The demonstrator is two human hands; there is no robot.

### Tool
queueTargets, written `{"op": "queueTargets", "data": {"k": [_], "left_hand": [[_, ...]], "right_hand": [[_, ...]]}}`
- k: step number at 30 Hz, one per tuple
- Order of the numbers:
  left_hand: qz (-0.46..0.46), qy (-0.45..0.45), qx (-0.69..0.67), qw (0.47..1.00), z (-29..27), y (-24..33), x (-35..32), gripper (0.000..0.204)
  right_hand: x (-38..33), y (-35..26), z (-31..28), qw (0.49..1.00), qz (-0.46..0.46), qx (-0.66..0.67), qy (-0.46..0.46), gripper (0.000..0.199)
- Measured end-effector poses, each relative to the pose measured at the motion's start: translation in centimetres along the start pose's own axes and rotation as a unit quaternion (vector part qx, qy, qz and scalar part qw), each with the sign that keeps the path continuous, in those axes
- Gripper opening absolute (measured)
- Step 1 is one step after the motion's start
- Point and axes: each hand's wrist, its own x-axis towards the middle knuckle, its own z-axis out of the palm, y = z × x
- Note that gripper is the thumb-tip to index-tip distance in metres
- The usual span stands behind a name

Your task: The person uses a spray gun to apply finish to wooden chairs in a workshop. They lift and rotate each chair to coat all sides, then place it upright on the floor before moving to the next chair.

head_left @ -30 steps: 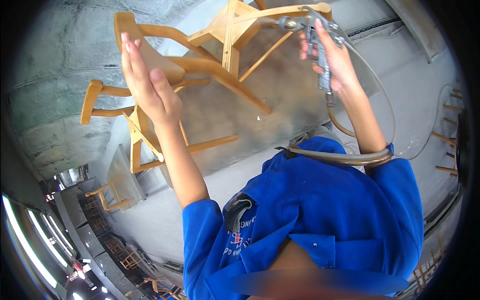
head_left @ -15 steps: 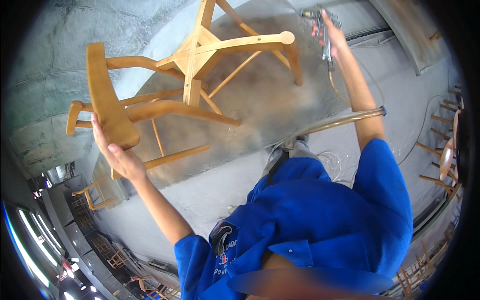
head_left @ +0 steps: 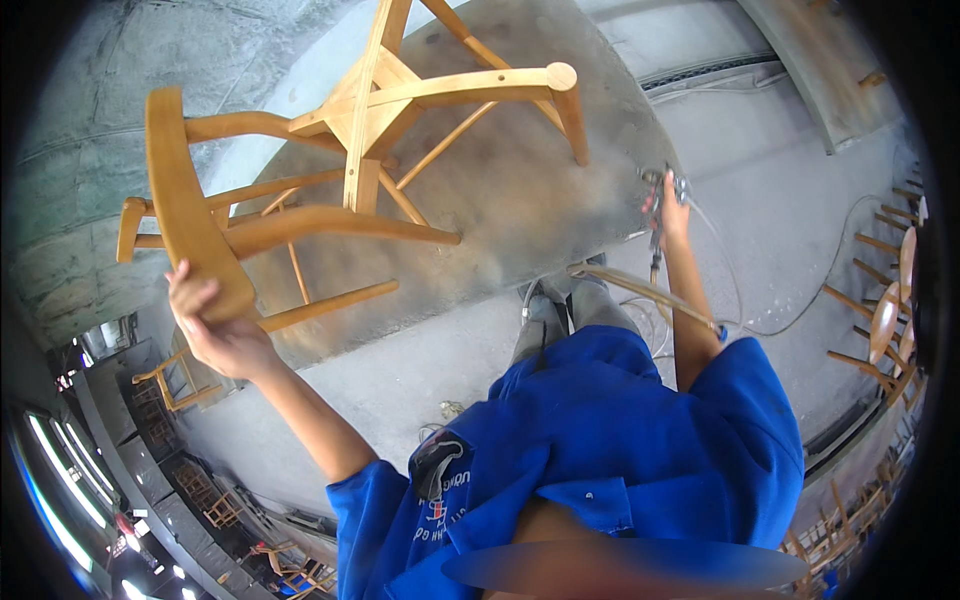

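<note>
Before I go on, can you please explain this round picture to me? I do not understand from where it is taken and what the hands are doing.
The camera sits on a person's head and looks down, so you see the person's own blue shirt and both arms. The wide lens bends straight edges and darkens the rim. The left hand grips the curved back rail of a bare wooden chair, which lies tipped over on a grey, dusty work surface. The right hand holds a metal spray gun with hoses running off it. More wooden chairs stand at the right edge.

Dusty concrete floor [head_left: 800,190], stacked chairs [head_left: 890,310] alongside.
</note>
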Motion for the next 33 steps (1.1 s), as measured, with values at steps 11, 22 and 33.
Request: {"op": "queueTargets", "data": {"k": [11, 22, 33], "left_hand": [[0.122, 0.034, 0.103, 0.987, 8.0, 11.8, -3.0, 0.057], [0.176, -0.138, -0.335, 0.915, 21.1, 13.1, 4.2, 0.064], [0.26, 0.054, 0.08, 0.961, 8.6, 0.8, 5.7, 0.054]], "right_hand": [[-13.5, 0.9, -4.2, 0.997, 0.022, -0.073, -0.006, 0.081], [-25.4, -22.0, -6.4, 0.894, -0.34, 0.263, -0.128, 0.098], [-23.1, -11.6, -4.8, 0.968, -0.098, 0.178, -0.149, 0.095]]}}
